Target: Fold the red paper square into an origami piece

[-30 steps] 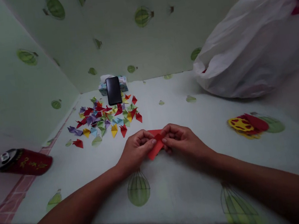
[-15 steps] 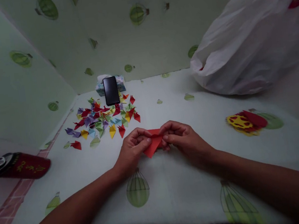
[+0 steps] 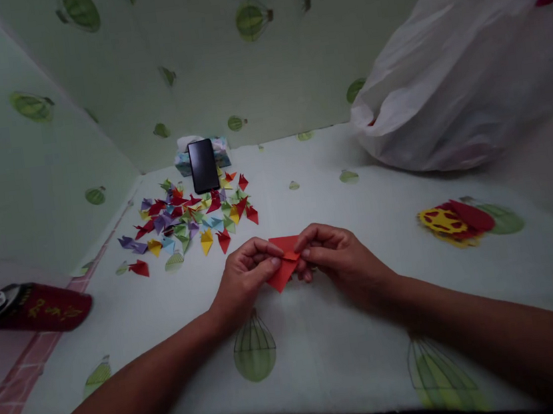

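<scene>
A small red paper piece is pinched between both hands just above the table's middle. My left hand grips its left side with thumb and curled fingers. My right hand pinches its right edge, fingers closed. The paper's lower corner points down toward the table. Behind and to the left lies a pile of several small folded paper pieces in red, yellow, purple, blue and green.
A black phone leans on a tissue pack at the back. A red can lies on its side at far left. A big white plastic bag fills the back right. A stack of red and yellow paper lies at right.
Both hands have lifted slightly and folded the red paper further; its shape has gone from a longer strip to a shorter pointed form. The view has shifted a little.
</scene>
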Tool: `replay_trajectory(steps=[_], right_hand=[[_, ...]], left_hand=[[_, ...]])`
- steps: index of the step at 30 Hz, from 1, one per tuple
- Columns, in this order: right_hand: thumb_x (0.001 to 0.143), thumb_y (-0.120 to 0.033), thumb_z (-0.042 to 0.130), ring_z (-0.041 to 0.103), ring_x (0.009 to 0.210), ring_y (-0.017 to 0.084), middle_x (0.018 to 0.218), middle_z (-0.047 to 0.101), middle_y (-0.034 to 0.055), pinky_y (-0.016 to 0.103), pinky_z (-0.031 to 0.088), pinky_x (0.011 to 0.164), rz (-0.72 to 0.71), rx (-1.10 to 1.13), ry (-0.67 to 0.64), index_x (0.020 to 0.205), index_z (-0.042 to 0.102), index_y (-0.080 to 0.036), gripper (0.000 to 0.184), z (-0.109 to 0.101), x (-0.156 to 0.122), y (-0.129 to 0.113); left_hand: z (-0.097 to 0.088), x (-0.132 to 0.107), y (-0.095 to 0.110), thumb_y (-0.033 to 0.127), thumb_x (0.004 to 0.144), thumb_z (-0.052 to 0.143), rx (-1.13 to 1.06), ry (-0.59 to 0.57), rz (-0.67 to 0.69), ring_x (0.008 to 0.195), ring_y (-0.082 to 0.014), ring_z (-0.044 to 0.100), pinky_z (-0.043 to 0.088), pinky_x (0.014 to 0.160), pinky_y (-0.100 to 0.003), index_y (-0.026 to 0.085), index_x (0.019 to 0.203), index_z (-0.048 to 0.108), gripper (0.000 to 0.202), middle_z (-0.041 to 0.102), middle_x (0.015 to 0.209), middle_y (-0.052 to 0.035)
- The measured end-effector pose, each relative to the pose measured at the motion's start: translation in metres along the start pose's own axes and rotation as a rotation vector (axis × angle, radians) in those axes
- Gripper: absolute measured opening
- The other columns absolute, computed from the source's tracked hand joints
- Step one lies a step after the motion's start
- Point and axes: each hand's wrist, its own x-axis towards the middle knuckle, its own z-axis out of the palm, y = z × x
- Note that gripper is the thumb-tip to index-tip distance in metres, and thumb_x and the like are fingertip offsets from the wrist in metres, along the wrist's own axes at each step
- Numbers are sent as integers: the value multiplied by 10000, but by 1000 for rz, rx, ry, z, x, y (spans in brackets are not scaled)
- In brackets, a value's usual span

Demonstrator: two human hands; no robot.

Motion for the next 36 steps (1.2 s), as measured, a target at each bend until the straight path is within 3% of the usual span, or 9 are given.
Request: replay_trajectory(steps=[10, 16, 25, 27, 29, 31, 33, 35, 36], right_hand=[[812, -169, 655, 618, 603, 113, 692, 692, 5, 270, 485, 638, 16, 5, -52, 808, 707, -175, 52, -3, -1, -1], [826, -162, 649, 579, 584, 101, 671, 664, -8, 258, 454, 612, -26, -174, -22, 798, 703, -184, 64, -7, 0, 0], [868, -312, 640, 594, 585, 136, 660, 647, 1, 277, 475, 590, -55, -397, -61, 876, 651, -198, 114, -14, 7, 1], [894, -317, 603, 596, 580, 147, 653, 636, 2, 281, 482, 568, -133, -541, -71, 883, 643, -207, 118, -7, -1, -1], [895, -283, 600, 589, 593, 154, 698, 641, 9, 289, 481, 560, -376, -780, -17, 950, 654, -234, 92, 5, -15, -4], [884, -276, 601, 509, 524, 157, 615, 570, 4, 313, 447, 521, -710, -950, 18, 813, 622, -257, 76, 15, -29, -7], [898, -289, 582, 456, 494, 162, 531, 472, -8, 330, 420, 506, -895, -1034, 59, 663, 530, -264, 241, 19, -32, -9], [869, -249, 606, 508, 553, 153, 645, 556, -3, 313, 452, 545, -869, -1050, 102, 842, 605, -247, 27, 13, -21, -11], [874, -244, 594, 539, 595, 148, 715, 586, 3, 307, 475, 581, -760, -990, 134, 987, 611, -229, 116, 7, -13, -12]], left_hand=[[-1, 1, -1, 208, 782, 694, -106, -60, -29, 609, -125, 654, 493, 636, -245, 176, 835, 637, 84, 714, 690, -1], [0, 4, -1, 227, 787, 751, -99, -71, -57, 661, -110, 658, 475, 644, -219, 166, 889, 650, 156, 721, 749, -9], [5, 5, -3, 251, 681, 827, -131, -41, -54, 678, -119, 654, 475, 676, -246, 140, 803, 646, 245, 717, 762, -28], [5, 5, -4, 231, 678, 816, -128, -24, -52, 672, -111, 643, 464, 667, -235, 137, 796, 648, 225, 714, 753, -23], [3, 6, -4, 210, 688, 794, -116, 31, -45, 640, -93, 615, 442, 634, -214, 138, 790, 655, 187, 697, 715, -3], [1, 7, -3, 199, 692, 783, -125, 113, -28, 567, -66, 557, 406, 583, -190, 146, 780, 655, 164, 658, 643, 32], [-2, 9, -4, 199, 689, 790, -148, 160, -16, 549, -61, 540, 387, 563, -180, 154, 786, 655, 173, 646, 625, 46], [-3, 11, -5, 214, 688, 801, -173, 161, -7, 554, -63, 542, 384, 558, -177, 158, 784, 650, 187, 650, 631, 45], [-3, 11, -6, 218, 694, 804, -173, 153, -14, 558, -63, 544, 384, 559, -175, 161, 792, 650, 192, 655, 638, 43]])
